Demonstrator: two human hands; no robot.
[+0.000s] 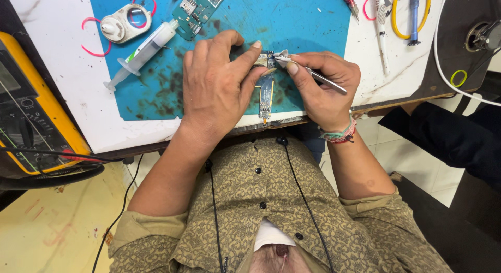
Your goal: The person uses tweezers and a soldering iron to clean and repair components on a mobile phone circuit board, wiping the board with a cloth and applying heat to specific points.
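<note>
While near table edge [156, 131], circuit board [265, 90].

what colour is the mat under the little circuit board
Blue, with dark smudges: the mat under the small circuit board, seen best in the head view.

shirt [245, 200]: olive paisley, dark buttons, short sleeves | right wrist: multicoloured thread bands [340, 134]

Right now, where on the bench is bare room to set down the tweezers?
Bare blue mat lies beyond the right hand, short of the red-handled tool. Bare white top lies between the syringe and the yellow meter. It is crowded around the circuit board under the left hand and the tweezers.
</note>
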